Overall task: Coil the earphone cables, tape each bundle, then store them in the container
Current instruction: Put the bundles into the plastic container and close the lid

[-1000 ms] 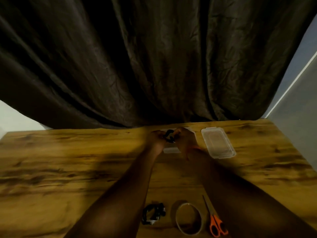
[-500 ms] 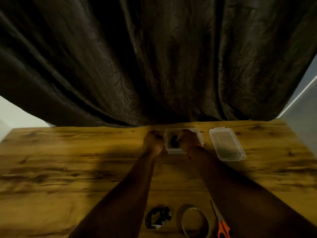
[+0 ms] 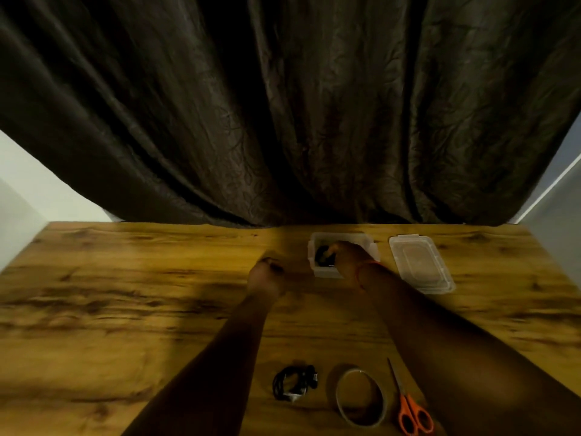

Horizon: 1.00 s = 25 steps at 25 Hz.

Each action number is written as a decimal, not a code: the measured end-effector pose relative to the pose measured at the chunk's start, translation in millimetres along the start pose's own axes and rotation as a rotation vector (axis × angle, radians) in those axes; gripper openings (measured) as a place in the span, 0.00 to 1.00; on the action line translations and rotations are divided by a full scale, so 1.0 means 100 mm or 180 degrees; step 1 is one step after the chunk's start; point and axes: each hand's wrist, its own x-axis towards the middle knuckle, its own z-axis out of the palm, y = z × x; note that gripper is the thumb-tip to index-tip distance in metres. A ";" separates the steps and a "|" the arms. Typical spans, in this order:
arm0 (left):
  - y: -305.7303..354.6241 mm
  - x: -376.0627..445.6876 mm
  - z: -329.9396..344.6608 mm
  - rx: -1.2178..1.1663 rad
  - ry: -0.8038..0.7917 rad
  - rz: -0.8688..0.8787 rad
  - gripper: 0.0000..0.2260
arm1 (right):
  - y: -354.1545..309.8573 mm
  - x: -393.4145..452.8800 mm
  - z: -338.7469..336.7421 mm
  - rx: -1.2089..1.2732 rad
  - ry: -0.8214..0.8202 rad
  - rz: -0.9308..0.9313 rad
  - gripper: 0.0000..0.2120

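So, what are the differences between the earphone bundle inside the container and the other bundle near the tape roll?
The bundle in the container sits inside the clear container at the far side of the table; the near bundle lies on the bare wood beside the tape roll. The right hand is on the first; no hand touches the near one. The first is partly hidden; the near one shows whole. Both are black coiled cable.

Wooden table [image 3: 125, 309] bearing container [image 3: 342, 238], lid [image 3: 421, 262], earphone bundle [image 3: 294, 383], tape [image 3: 361, 397], scissors [image 3: 408, 407].

Single head-worn wide-angle view, looking forward and down over the wooden table [image 3: 125, 309], facing a dark curtain [image 3: 283, 105], forearms reaching away from the lens
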 end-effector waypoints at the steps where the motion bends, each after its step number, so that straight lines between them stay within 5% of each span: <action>1: -0.04 0.01 0.00 -0.0198 -0.0028 0.0062 0.11 | 0.00 -0.04 -0.01 -0.0032 0.0058 -0.0065 0.16; 4: -0.20 -0.01 -0.03 -0.1395 0.0091 0.0059 0.18 | -0.02 -0.16 -0.06 0.0218 0.0674 -0.0298 0.15; 6: -0.26 -0.22 -0.16 -0.0302 -0.0100 0.0417 0.16 | -0.05 -0.35 -0.07 0.0103 0.1085 -0.0804 0.15; 10: -0.55 -0.64 -0.33 0.0665 -0.0998 0.0392 0.07 | -0.05 -0.83 0.23 -0.0354 0.0096 -0.1677 0.13; 15: -0.58 -1.08 -0.38 0.0808 -0.1286 0.0633 0.08 | -0.01 -1.23 0.70 -0.0673 -0.1133 -0.1723 0.15; 25: -0.53 -1.23 -0.39 0.0183 -0.2527 0.0439 0.15 | -0.11 -1.30 1.23 -0.0499 -0.0581 -0.1836 0.13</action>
